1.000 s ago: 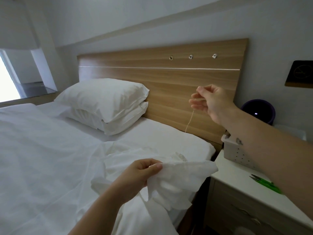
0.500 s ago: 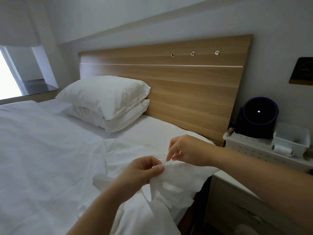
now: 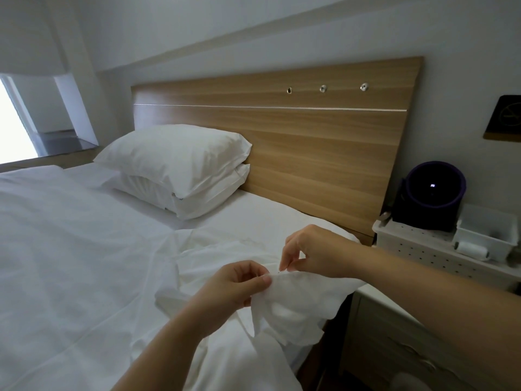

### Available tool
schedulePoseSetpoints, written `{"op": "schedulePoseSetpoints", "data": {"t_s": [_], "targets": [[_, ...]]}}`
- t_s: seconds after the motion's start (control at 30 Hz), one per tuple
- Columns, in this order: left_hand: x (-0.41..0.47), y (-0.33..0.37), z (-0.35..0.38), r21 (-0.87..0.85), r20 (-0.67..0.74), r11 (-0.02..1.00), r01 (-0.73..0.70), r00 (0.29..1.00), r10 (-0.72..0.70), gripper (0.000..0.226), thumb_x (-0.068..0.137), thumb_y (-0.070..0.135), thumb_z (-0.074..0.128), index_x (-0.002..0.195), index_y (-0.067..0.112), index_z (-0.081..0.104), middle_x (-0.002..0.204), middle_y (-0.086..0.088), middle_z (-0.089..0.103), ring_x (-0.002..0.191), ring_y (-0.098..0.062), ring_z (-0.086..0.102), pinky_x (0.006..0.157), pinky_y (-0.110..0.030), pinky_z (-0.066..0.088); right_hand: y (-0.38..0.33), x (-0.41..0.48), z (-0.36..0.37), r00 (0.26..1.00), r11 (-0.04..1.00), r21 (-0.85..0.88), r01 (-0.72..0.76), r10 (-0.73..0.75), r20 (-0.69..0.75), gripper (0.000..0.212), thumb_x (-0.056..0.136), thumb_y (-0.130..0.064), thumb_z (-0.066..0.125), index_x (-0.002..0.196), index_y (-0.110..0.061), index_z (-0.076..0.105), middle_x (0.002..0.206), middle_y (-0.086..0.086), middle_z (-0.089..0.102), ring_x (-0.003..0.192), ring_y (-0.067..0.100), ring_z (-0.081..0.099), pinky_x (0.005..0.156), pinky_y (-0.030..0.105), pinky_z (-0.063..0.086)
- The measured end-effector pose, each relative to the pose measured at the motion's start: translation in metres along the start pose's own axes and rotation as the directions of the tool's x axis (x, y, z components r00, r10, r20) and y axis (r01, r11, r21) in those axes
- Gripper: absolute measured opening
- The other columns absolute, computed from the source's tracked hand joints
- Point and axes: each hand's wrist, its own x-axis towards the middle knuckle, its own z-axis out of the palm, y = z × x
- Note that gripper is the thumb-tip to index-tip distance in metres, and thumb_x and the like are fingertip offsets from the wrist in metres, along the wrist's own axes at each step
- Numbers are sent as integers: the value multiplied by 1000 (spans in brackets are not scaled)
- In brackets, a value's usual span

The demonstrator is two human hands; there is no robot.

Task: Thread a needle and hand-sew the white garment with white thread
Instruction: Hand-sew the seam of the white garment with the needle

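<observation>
The white garment lies crumpled on the bed's near right edge. My left hand pinches a raised fold of it between thumb and fingers. Just to the right, my right hand pinches a thin needle whose tip meets the fabric's top edge beside my left thumb. The thread at the needle is too fine to make out. A spool of white thread lies in a small white tray on the nightstand.
Two stacked white pillows lean against the wooden headboard. A white duvet covers the bed to the left. On the nightstand at right stand a perforated white basket and a dark purple round device.
My right hand came down from up by the headboard, where it held the thread taut, to the fabric edge. My left hand kept its pinch on the fold.
</observation>
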Motion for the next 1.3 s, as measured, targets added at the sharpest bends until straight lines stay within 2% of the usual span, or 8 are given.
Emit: {"op": "schedulePoseSetpoints", "data": {"t_s": [0.23,0.4,0.53,0.7,0.83,0.97,1.17,1.3], "targets": [[-1,0,-2,-11,-2,1000,13,1000,-13,14,69,25,71,75,12,68,74,-4,64,70,-15,58,71,-28,48,1,3,4,1000,998,57,12,-12,-7,14,87,-12,66,92,-20,76,82,-16,61,77,-1,56,68,8,41],[-1,-1,-4,-10,27,1000,12,1000,-12,10,71,24,69,74,15,71,76,-3,67,73,-14,61,76,-30,49,-1,3,4,1000,998,67,19,-19,-2,13,87,-11,66,91,-19,76,81,-17,61,75,-4,55,66,5,40],[-1,-3,-5,-2,33,1000,-2,999,2,8,71,26,69,71,18,73,76,-3,65,76,-18,57,78,-33,46,-4,3,5,1000,998,63,20,-20,-3,11,88,-14,66,91,-20,76,83,-15,65,76,-4,56,69,7,43],[-1,-5,-1,-11,22,1000,-26,999,26,9,73,26,68,71,20,73,75,-2,63,71,-13,56,72,-27,46,-10,2,5,1000,998,57,-17,18,-16,10,87,-19,67,89,-24,75,90,-8,73,84,5,64,79,28,53],[0,-6,1,-3,-21,999,-45,999,45,13,76,25,67,77,13,70,73,-3,62,70,-14,55,70,-26,47,-15,2,8,998,996,87,-19,24,-59,13,86,-13,65,91,-20,75,88,-6,73,84,6,66,79,24,52],[0,-5,2,47,-42,997,-62,997,64,12,90,13,61,83,8,67,73,-4,64,70,-14,57,69,-26,49,-15,0,8,996,980,200,3,15,-87,19,85,-3,62,92,-18,71,87,-11,69,83,1,67,77,16,53],[3,-3,3,25,-112,997,-74,991,77,14,92,15,60,87,6,69,78,-6,67,75,-17,62,73,-28,53,-18,-6,9,996,938,346,20,10,-84,24,85,-8,63,104,-23,62,105,-15,63,93,3,67,86,26,55],[4,-2,8,27,-121,998,-64,990,66,13,93,12,58,90,5,69,78,-6,68,75,-17,62,72,-28,52,-16,-5,19,975,941,322,101,-29,-222,10,84,-14,72,94,-15,71,99,-4,68,84,8,68,79,27,56]]}}
